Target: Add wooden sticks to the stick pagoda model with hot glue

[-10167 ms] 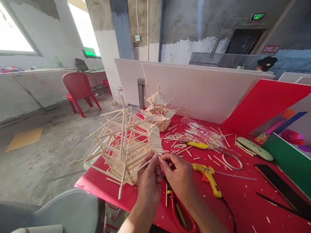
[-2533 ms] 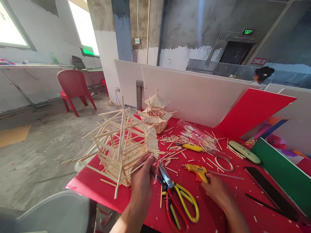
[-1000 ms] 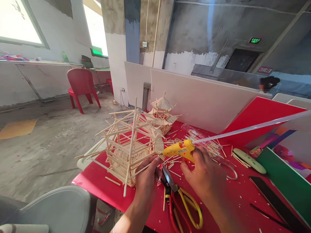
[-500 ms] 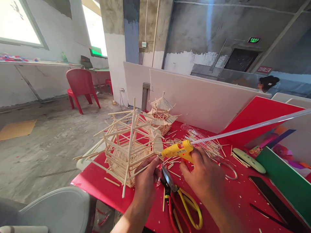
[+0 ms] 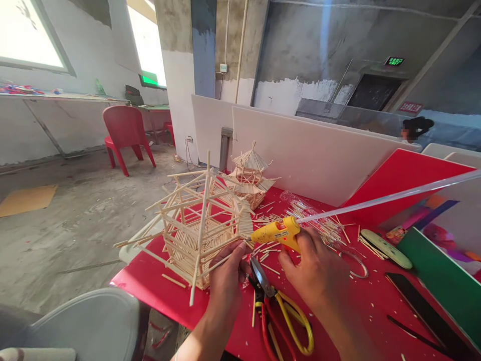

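My right hand is wrapped round the handle of a yellow hot glue gun, its nozzle pointing left. A long clear glue stick sticks out from the gun's back end. My left hand is closed in a pinch on a thin wooden stick, its fingertips right by the nozzle. Beside that hand stands an open frame model built of wooden sticks, with a slatted floor. What the nozzle touches is too small to make out. Pliers with red and yellow handles lie between my wrists.
A finished-looking stick pagoda stands behind the frame on the red table. Loose sticks lie scattered by it. To the right are a green oval case and a green board. A grey stool stands at left.
Both hands and the glue gun keep practically the same place. The whole view has shifted only very slightly.
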{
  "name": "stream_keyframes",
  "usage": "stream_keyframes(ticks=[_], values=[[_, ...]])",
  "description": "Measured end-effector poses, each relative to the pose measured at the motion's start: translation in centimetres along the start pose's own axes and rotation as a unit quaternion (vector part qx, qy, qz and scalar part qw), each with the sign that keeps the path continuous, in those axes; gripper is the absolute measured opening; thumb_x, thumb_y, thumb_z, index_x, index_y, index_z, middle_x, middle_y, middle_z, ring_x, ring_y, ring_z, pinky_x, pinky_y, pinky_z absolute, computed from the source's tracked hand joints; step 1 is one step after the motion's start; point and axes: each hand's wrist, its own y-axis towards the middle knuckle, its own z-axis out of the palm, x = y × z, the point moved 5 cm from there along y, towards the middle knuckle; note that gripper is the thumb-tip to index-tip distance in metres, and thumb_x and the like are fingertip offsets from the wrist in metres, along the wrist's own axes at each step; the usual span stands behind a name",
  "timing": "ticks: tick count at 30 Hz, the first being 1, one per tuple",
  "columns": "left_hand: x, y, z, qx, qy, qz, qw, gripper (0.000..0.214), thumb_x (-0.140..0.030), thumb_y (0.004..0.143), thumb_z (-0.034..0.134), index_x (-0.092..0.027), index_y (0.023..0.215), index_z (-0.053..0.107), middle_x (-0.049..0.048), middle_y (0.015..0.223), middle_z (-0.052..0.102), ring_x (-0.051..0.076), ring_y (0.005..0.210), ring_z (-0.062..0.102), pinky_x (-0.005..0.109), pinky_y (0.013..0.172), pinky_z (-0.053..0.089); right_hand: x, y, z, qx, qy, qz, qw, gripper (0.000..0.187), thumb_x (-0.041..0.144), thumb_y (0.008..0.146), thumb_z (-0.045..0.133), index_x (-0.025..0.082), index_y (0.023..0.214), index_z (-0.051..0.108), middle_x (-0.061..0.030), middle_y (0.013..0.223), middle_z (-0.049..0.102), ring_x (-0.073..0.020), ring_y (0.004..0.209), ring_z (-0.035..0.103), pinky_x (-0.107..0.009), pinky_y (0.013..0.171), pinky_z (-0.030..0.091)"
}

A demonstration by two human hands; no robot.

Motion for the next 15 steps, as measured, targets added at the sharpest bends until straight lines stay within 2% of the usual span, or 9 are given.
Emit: stream_keyframes(ticks=[15], values=[[-0.02, -0.14, 0.12, -0.013, -0.008, 0.000, 1.000, 0.024, -0.030, 0.059, 0.085, -0.015, 0.073, 0.072, -0.0006, 0.059, 0.067, 0.006, 0.037, 0.049, 0.018, 0.035, 0.025, -0.09, 0.06, -0.12, -0.004, 0.002, -0.004, 1.000, 0.025, 0.033, 0.085, 0.056, 0.018, 0.104, 0.059, -0.0066, 0.100, 0.069, -0.0195, 0.070, 0.066, -0.029, 0.054, 0.041]])
